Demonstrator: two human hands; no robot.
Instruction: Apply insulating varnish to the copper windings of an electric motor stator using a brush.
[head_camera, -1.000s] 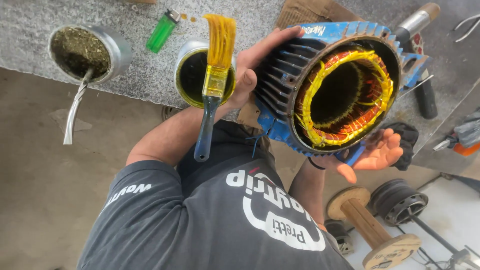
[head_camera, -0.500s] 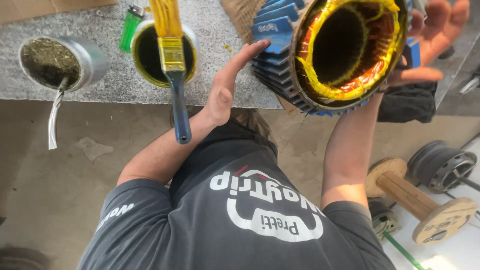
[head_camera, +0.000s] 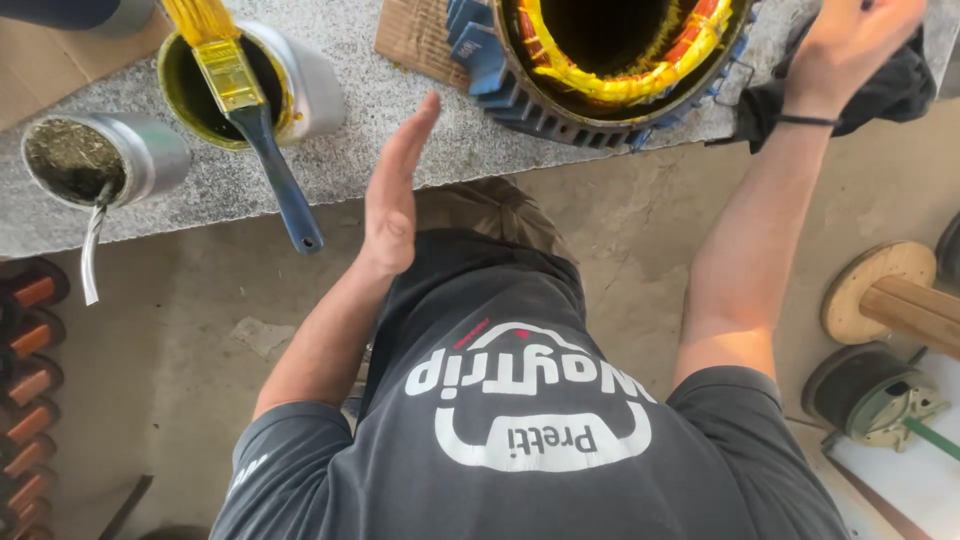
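Over the granite bench (head_camera: 420, 150), the left hand (head_camera: 392, 195) is flat, grip open, empty; the right hand (head_camera: 850, 45) grip cannot be told.

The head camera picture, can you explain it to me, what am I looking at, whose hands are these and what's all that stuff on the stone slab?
The camera sits on a person's head and looks down over their dark shirt at a speckled stone slab. Both hands are bare and hold nothing. The left hand is flat and open, edge-on, above the slab's front edge. The right hand reaches toward dark cloth beside a blue finned motor housing with yellow and red windings inside. Also on the slab: a tin of dark liquid with a blue-handled brush resting in it, and a metal cup of green herb with a metal straw.
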